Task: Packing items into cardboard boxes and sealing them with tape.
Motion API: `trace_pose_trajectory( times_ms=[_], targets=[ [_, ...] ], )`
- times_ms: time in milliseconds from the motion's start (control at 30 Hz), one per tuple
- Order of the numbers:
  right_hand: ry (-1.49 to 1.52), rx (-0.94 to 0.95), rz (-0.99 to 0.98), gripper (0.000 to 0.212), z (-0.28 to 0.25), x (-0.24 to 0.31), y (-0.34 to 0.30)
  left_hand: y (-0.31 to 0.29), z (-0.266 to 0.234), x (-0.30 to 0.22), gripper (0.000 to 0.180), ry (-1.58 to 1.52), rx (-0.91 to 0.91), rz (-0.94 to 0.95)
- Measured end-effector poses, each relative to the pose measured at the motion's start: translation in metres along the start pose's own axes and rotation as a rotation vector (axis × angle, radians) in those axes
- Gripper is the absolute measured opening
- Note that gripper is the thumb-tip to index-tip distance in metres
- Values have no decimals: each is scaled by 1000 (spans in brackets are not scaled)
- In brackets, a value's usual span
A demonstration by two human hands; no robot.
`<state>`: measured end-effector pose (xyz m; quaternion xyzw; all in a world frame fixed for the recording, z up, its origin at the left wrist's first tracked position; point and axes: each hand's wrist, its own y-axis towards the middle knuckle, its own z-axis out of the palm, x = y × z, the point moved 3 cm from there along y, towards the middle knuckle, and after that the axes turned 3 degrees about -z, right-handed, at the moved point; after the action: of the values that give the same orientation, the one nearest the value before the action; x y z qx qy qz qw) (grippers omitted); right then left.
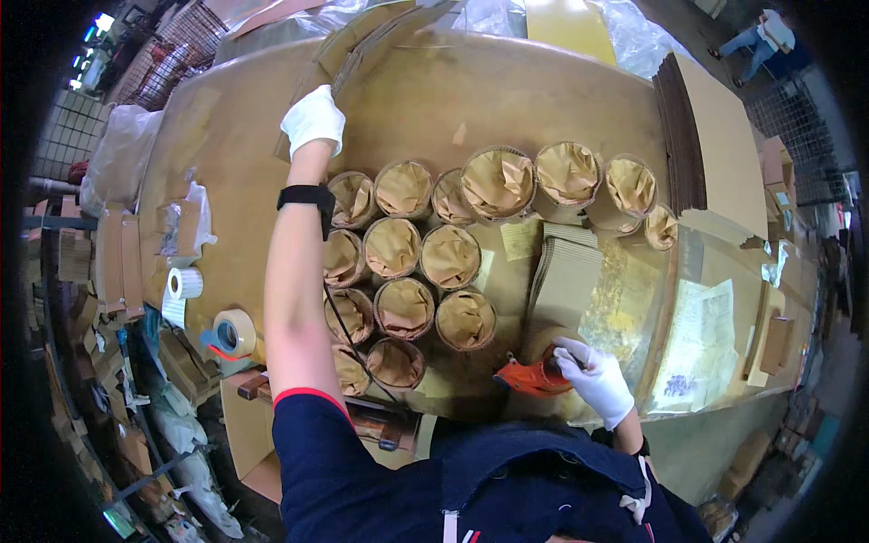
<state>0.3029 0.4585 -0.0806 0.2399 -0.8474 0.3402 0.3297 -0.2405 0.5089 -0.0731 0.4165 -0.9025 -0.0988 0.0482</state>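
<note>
My left hand (313, 121), in a white glove, reaches to the far left of the table and is closed on the near end of a folded cardboard sheet (358, 56). My right hand (596, 378), also gloved in white, grips an orange tape dispenser (529, 375) near the table's front edge. Its fingers wrap the handle and partly hide the tool. Between my arms stand several round corrugated cardboard tubes (392, 246) with crumpled brown paper in their tops. Beside them lies a stack of folded corrugated cardboard (563, 271).
A tall stack of flat cardboard (724, 145) stands at the far right. A tape roll (234, 332) and a label roll (186, 283) sit by the left edge. A printed sheet (695, 335) lies at the right. Another person (760, 41) is at the far right.
</note>
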Motion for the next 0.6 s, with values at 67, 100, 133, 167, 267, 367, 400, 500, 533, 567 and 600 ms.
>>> trace_pose_trajectory(
  times_ms=[67,100,133,167,267,367,400,500,533,567,600],
  targets=[
    [-19,-6,-35,31,-5,8,-4,-12,-44,-15,28,2,23,9],
    [-33,-1,-73,31,-6,12,-7,-19,-64,-15,28,11,15,4],
    [-47,8,-122,31,-9,15,-11,-28,-82,-16,28,63,48,35],
    [-40,14,-137,31,-12,19,-14,-39,-100,-15,27,117,82,63],
    [-122,102,-247,33,-21,23,-28,-85,-153,-11,30,171,97,68],
    [57,91,-368,33,-25,9,-42,-153,-200,0,37,164,26,48],
    [182,112,-399,32,-24,-1,-45,-181,-216,1,38,182,2,6],
    [680,292,-271,33,-19,-11,-48,-264,-247,6,41,186,-24,-159],
    [684,301,-279,33,-22,-6,-49,-291,-255,12,43,152,-27,-199],
    [691,378,-248,40,-26,2,-51,-323,-264,9,33,102,-158,-162],
    [688,476,-227,48,-27,14,-56,-357,-279,5,35,112,-154,-198]
  ],
)
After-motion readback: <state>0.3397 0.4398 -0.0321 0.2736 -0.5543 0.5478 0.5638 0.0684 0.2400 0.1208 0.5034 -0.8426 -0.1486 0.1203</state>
